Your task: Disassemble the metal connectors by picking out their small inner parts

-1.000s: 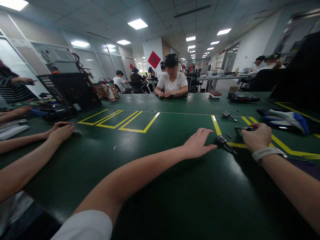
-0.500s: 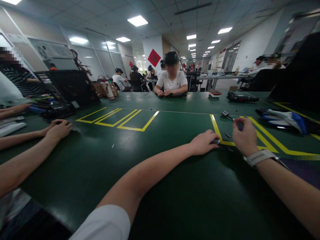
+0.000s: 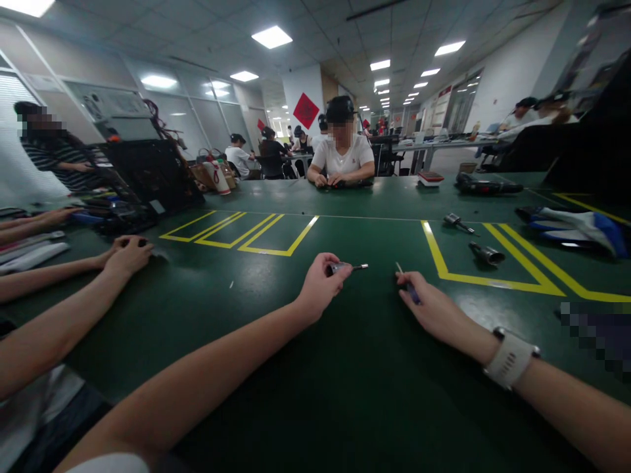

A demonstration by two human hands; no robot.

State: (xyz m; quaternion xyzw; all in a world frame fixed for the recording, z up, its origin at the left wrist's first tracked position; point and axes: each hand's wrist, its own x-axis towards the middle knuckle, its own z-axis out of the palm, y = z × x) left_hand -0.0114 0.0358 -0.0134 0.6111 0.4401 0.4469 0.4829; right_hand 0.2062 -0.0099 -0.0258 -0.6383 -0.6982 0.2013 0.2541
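Note:
My left hand (image 3: 323,284) is closed around a cup-shaped metal bit (image 3: 340,267), its thin shank pointing right, held over the green table. A short gap to the right, my right hand (image 3: 426,302) grips a small purple-handled tool (image 3: 412,293) whose thin pale tip points up and left; its exact kind does not show. Two similar metal bits lie on the table beyond my right hand: one bit (image 3: 452,221) farther off near the thin line, and another bit (image 3: 488,254) inside the yellow tape outline (image 3: 436,253).
Blue-and-white gloves (image 3: 574,230) and a black power tool (image 3: 486,184) lie at the right, near a small red-and-white box (image 3: 430,179). A co-worker's hands (image 3: 128,255) rest on the table at left. Another person (image 3: 342,157) sits opposite. Black equipment (image 3: 148,174) stands far left.
Both hands have moved left and away from the tape outline, each carrying its tool. The nearer bit on the table, formerly mostly behind my right hand, now shows fully.

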